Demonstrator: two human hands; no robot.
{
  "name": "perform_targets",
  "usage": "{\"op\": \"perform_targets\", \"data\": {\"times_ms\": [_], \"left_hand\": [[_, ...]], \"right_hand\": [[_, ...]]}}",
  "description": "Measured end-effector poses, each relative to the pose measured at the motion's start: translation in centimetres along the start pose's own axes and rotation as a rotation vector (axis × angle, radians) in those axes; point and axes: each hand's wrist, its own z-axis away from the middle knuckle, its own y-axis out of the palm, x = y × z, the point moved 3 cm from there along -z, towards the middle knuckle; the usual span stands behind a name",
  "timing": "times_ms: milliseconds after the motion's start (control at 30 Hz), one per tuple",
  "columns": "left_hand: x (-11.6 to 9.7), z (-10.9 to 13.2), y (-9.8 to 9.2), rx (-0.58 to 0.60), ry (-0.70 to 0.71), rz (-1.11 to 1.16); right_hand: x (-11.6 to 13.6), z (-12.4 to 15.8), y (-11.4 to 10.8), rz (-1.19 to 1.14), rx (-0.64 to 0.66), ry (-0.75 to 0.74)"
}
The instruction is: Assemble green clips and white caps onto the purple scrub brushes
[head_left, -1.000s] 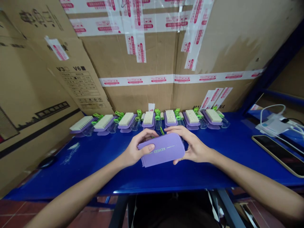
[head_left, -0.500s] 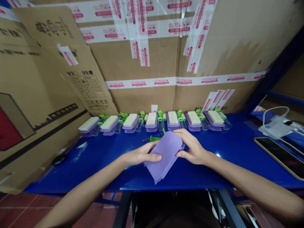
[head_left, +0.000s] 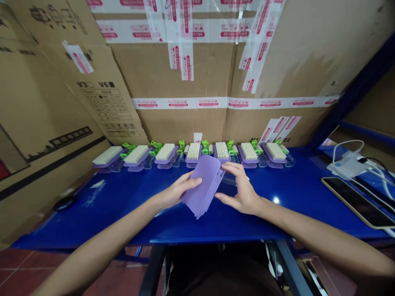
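My left hand [head_left: 174,193] grips a flat purple plastic cover [head_left: 202,187] and holds it tilted, standing on its long edge, above the blue table [head_left: 129,205]. My right hand [head_left: 242,189] is just right of the cover. Its fingers curl around what looks like a clear plastic piece [head_left: 228,179], which is faint and hard to make out. Behind both hands, a row of several purple brushes with pale bristles [head_left: 194,151] lies along the back of the table, with green clips and small clear bottles between them.
Taped cardboard boxes [head_left: 200,74] wall in the back and left of the table. A phone [head_left: 358,201] lies at the right, with a white charger and cables [head_left: 348,166] behind it. A small black object [head_left: 63,202] sits at the far left.
The purple cover has swung from lying flat with its printed face up to standing tilted on edge. My right hand has come off it and now curls beside it.
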Motion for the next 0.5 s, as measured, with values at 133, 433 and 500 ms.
{"op": "perform_targets", "data": {"times_ms": [133, 433, 500], "left_hand": [[0.22, -0.15, 0.33, 0.046, -0.002, 0.101], [-0.25, -0.43, 0.36, 0.004, 0.053, 0.129], [-0.46, -0.42, 0.37, -0.009, 0.08, 0.109]], "right_hand": [[0.8, 0.28, 0.23, 0.119, -0.047, -0.095], [1.21, -0.31, -0.38, 0.257, 0.079, -0.157], [1.18, -0.38, -0.4, 0.259, 0.105, -0.161]]}}
